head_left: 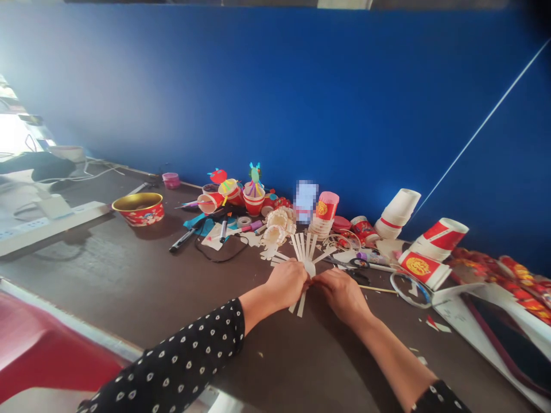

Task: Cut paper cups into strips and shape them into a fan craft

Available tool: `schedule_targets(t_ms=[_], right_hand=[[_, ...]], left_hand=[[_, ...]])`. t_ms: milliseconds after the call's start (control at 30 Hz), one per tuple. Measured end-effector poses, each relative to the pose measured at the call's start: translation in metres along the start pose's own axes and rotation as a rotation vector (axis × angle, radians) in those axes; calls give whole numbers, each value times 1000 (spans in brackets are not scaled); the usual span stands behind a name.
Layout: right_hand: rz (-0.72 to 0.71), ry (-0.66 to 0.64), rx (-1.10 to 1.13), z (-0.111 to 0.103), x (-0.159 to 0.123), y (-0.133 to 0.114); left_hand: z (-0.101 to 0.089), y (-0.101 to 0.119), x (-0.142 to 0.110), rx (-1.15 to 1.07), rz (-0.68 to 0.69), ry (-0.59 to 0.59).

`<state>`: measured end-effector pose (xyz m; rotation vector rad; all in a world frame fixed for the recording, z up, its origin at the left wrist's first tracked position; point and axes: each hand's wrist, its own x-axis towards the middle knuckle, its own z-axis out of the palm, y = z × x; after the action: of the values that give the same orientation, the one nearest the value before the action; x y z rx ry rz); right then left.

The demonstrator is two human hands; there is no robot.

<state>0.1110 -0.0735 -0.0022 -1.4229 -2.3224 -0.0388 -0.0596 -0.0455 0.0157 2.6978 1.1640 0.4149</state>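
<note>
Black dotted sleeves (172,361) are seen closest, with both forearms reaching out over a dark brown tabletop (142,287). A white paper piece cut into fanned strips (303,249) is gripped at its centre, pinched from either side by the left hand (284,282) and the right hand (340,295), near the table's middle. Curled paper rosettes (275,226) are placed just beyond it. Scissors (357,263) lie near the right hand, and red-and-white paper cups (424,269) are heaped further right, against a blue wall (258,86).
</note>
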Motion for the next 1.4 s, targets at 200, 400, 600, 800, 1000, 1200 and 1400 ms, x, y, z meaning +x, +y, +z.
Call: schedule_targets(t_ms=[200,400,600,800,1000,1200,1400], right_hand=[[2,15,38,-1,-1,-2],[3,20,68,-1,0,-2],[19,35,84,-1,0,0],[22,37,97,0,-1,-1],[84,63,75,-12,-2,10],[191,-7,-6,-27,-10,28],[221,-76,-75,-26,-11,25]], left_hand=[[4,-4,4,-91,20,41],[10,-7,5,-214,-44,48],[14,-7,6,-258,-70,76],[17,-7,7,-257,-77,88],[15,-6,9,-275,-134,66],[11,-6,8,-314,-116,56],[12,-6,7,-365,-187,69]])
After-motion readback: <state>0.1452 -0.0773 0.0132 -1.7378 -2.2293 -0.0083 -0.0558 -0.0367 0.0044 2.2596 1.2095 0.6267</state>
